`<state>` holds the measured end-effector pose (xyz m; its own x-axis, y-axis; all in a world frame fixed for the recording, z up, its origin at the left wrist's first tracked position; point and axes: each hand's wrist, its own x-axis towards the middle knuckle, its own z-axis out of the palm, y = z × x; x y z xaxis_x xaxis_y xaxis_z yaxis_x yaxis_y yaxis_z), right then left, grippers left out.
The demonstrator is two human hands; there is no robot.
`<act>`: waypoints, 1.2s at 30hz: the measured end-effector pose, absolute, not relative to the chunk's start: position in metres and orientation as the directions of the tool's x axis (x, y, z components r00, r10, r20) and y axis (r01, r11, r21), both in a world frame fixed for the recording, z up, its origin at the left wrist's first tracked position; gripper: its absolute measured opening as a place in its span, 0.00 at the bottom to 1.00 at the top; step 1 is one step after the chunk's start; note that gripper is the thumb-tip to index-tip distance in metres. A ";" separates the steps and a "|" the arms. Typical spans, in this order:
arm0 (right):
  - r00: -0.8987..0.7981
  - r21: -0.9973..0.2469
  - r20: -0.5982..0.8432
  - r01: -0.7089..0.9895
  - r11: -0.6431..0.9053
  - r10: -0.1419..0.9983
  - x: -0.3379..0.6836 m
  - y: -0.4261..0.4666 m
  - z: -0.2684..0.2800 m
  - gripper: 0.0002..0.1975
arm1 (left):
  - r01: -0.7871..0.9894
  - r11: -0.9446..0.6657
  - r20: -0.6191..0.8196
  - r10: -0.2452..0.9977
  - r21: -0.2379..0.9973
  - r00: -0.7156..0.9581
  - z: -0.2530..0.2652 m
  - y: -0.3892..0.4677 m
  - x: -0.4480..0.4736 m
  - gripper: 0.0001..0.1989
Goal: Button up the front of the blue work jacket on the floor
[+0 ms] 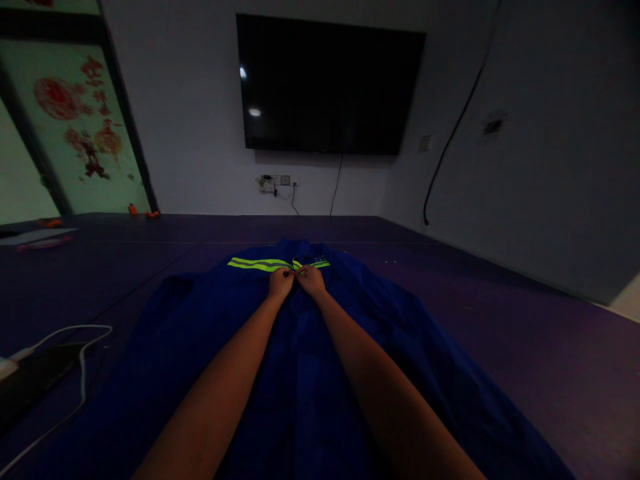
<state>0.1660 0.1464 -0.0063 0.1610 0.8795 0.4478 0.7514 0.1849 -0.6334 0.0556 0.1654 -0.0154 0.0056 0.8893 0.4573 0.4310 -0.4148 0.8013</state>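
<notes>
A blue work jacket (265, 400) lies spread on the purple floor, its collar at the far end. Yellow-green reflective strips (255, 264) with a grey band cross its chest. My left hand (281, 283) and my right hand (311, 280) meet at the front opening, just below the strips. Both are closed, with fingers pinching the placket edges close together. Whether a button or fastener sits between the fingertips is too small and dark to tell. Sleeves spread out to both sides.
A large black television (330, 87) hangs on the far wall above sockets (285, 180) and cables. At the left are a dark device (40, 383) with a white cable (83, 373), and a door (75, 127) with red decorations. A black cable (455, 133) hangs on the right wall.
</notes>
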 end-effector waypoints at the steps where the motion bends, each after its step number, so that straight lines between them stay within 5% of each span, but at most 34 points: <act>1: 0.158 -0.630 0.445 0.755 0.183 0.881 0.166 0.146 -0.006 0.05 | 0.437 -0.414 0.458 0.889 0.798 0.006 -0.016 0.166 0.056 0.08; 36: 0.128 -0.600 0.407 0.784 0.159 0.905 0.165 0.145 -0.005 0.06 | 0.491 -0.407 0.461 0.887 0.771 0.011 -0.014 0.164 0.057 0.09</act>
<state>0.1648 0.1447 -0.0047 0.1278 0.9045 0.4068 0.7839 0.1592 -0.6001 0.0567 0.1639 -0.0138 0.0114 0.8872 0.4612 0.4906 -0.4069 0.7706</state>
